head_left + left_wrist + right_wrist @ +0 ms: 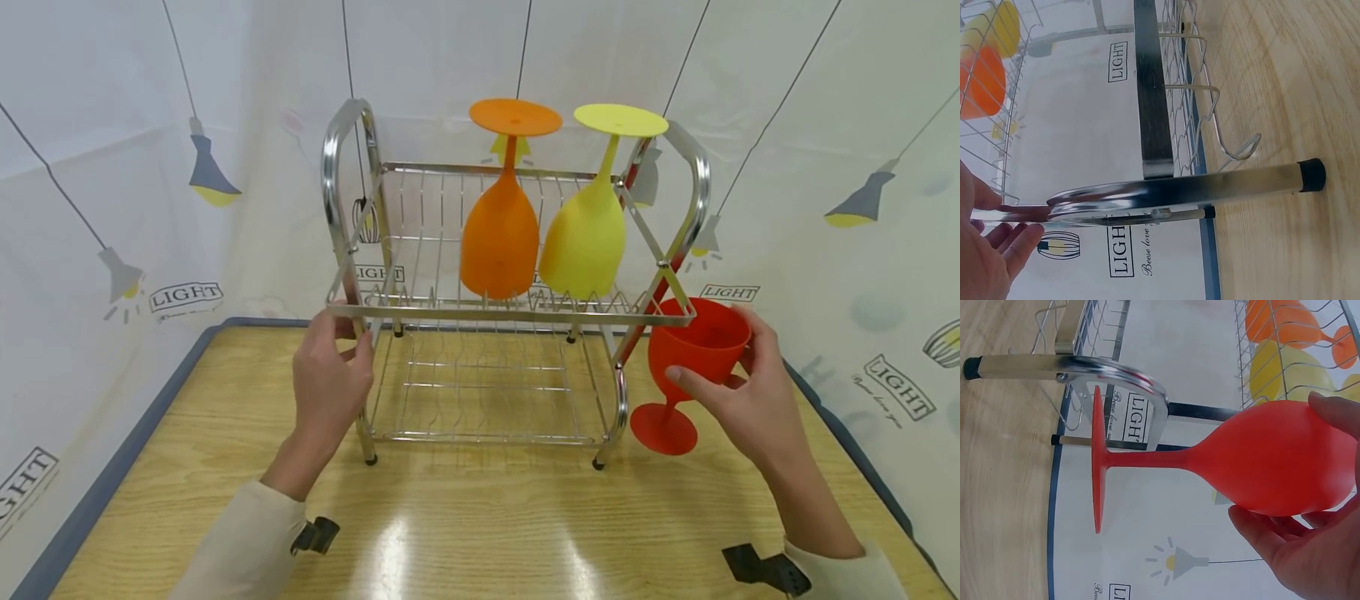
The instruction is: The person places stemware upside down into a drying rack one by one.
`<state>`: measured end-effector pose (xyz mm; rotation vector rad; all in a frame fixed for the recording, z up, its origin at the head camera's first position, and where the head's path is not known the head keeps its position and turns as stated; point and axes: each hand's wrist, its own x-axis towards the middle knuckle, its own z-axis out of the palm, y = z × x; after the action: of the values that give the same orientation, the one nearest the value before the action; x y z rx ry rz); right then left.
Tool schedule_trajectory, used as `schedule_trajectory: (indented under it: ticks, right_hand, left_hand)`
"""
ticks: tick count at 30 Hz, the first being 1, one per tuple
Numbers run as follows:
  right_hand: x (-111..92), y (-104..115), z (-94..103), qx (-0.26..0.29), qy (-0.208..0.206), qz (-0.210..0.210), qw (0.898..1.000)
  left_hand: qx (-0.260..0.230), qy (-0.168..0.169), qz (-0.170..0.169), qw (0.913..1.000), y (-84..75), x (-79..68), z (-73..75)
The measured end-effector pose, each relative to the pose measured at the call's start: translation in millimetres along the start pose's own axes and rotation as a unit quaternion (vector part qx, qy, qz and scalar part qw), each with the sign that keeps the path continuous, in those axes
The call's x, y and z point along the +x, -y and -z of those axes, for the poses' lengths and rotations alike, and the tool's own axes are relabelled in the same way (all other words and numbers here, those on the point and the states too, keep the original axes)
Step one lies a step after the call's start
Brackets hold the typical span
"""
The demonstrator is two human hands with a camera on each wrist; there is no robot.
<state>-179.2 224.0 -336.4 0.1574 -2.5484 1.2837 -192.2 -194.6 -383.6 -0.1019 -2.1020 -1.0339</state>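
Observation:
My right hand point(761, 408) holds a red plastic goblet point(690, 358) by its bowl, upright, just outside the right side of a two-tier metal dish rack point(510, 315). Thumb and fingers lie on opposite sides of the bowl; in the right wrist view the goblet's foot point(1097, 487) is clear of the table. At the rack's left side, my left hand point(330, 375) grips the frame tube near the upper tier, with the thumb on one side and fingers on the other. An orange goblet point(498, 237) and a yellow goblet point(588, 242) stand upside down on the upper tier.
The rack stands on a wooden table point(480, 517) on black-capped legs. Its lower tier point(487, 387) is a wire shelf low over the table. A white cloth point(262, 167) printed with lamps hangs behind and at both sides.

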Motion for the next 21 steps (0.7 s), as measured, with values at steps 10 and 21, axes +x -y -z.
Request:
schedule_trajectory:
  ticks: [10, 21]
  right_hand:
    - [-9.6, 14.4, -3.6, 0.006, 0.025, 0.030, 0.999]
    - [-18.4, 31.6, -8.3, 0.001, 0.064, 0.052, 0.997]
  left_hand:
    - [0.013, -0.051, 0.000, 0.9986, -5.4, -5.0, 6.9]
    - [0.046, -0.020, -0.038, 0.9980, -24.9, -16.0, 13.2]
